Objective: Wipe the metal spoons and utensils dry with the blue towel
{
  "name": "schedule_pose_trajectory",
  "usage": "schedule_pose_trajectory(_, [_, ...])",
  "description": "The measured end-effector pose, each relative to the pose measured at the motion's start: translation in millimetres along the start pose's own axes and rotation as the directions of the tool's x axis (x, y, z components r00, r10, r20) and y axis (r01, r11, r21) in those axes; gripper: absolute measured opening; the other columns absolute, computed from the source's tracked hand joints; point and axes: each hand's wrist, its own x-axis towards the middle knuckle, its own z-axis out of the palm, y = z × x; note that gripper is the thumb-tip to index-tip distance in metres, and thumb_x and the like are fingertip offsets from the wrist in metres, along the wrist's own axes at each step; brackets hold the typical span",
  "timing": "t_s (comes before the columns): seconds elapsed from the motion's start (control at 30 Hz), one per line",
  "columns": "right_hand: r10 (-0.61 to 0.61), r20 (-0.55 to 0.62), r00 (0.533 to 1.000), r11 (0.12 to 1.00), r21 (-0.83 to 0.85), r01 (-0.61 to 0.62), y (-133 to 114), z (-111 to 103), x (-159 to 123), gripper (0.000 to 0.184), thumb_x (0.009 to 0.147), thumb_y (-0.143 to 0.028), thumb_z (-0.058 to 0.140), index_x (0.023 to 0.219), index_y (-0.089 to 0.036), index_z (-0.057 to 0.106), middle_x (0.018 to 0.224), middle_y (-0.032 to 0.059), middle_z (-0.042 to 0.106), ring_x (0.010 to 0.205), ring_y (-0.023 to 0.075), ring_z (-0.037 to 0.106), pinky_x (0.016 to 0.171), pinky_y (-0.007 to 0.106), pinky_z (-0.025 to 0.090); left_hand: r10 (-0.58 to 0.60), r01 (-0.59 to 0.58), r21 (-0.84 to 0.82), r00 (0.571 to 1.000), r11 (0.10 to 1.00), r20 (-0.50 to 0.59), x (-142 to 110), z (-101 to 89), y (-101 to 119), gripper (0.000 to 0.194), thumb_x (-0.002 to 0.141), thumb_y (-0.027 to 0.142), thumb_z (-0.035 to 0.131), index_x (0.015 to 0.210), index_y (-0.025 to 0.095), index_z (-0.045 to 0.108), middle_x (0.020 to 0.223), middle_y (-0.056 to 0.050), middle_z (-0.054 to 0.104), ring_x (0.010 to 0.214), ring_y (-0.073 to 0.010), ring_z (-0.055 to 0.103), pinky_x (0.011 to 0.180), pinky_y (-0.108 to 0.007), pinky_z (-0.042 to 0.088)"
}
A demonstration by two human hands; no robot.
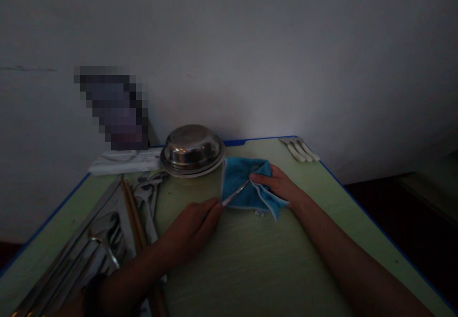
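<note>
Cloth [239,173], blue with a pale hem, is spread at the clock's centre over the bench [257,264], with a small white tag [259,213] showing at its six o'clock edge; whether it touches the top is hard to tell. A thin steel utensil [236,193] slants across it, its near end toward seven o'clock and its far end going under the right hand's thumb, so its head cannot be made out. The left hand [200,219], at eight o'clock, has its grip closed on the near end of that handle, and a dark band [92,294] circles the wrist. The right hand [279,182], at three o'clock, has its grip closed on bunched cloth, thumb pressed against the utensil. Just beside the cloth at ten o'clock, an upturned steel bowl [191,149] stands near the wall [250,45]. Three forks [302,151] with white handles lie at two o'clock. Spoons [145,191] lie at nine o'clock, chopsticks [133,212] and a ladle [105,226] at eight, the ladle over long steel pieces [67,262]. Farther out toward ten are a white case [123,162] and a pixelated object [118,112].
</note>
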Motion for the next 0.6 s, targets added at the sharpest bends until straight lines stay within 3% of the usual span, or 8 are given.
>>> schedule_pose_trajectory(0.17, [-0.065,-0.119,0.991,0.995,-0.082,0.055,3,5,5,0.024,0.067,-0.041,0.064,0.072,-0.018,0.06,0.062,-0.0027,0.061,0.055,0.0112,0.055,0.06,0.027,0.046,0.03,-0.03,0.015,0.999,0.999,0.026,-1,1.8,-2,0.032,0.09,0.033,0.026,0.066,0.019,0.041,0.054,0.005,0.044,0.049,-0.0104,0.045,0.049,-0.021,0.034])
schedule_pose_trajectory(0.33, [-0.066,-0.226,0.972,0.994,-0.1,0.044,3,5,6,0.036,0.069,-0.047,0.059,0.052,-0.016,0.051,0.045,-0.0065,0.049,0.044,0.0067,0.043,0.047,0.02,0.038,-0.01,0.01,-0.05,1.0,0.999,-0.003,1,2.2,-5,0.035,0.09,0.035,0.026,0.064,0.019,0.042,0.053,0.005,0.043,0.047,-0.0096,0.043,0.047,-0.021,0.033])
schedule_pose_trajectory(0.43, [0.012,-0.172,0.985,0.998,-0.051,-0.021,1,2,4,0.031,0.07,-0.045,0.059,0.06,-0.016,0.057,0.052,-0.0052,0.056,0.048,0.0078,0.049,0.053,0.022,0.043,-0.047,0.041,-0.094,0.997,0.995,-0.064,1,0.1,-5,0.038,0.089,0.036,0.025,0.06,0.018,0.042,0.05,0.005,0.044,0.045,-0.0096,0.043,0.046,-0.021,0.032])
schedule_pose_trajectory(0.6, [0.152,-0.028,0.988,0.988,-0.006,-0.152,-7,-10,-3,0.018,0.063,-0.027,0.066,0.076,-0.016,0.063,0.064,-0.0009,0.064,0.055,0.0115,0.058,0.057,0.026,0.048,-0.048,0.038,-0.072,0.988,0.997,-0.145,-2,-3.0,-6,0.041,0.089,0.035,0.026,0.056,0.018,0.043,0.047,0.005,0.043,0.043,-0.0095,0.043,0.045,-0.022,0.03])
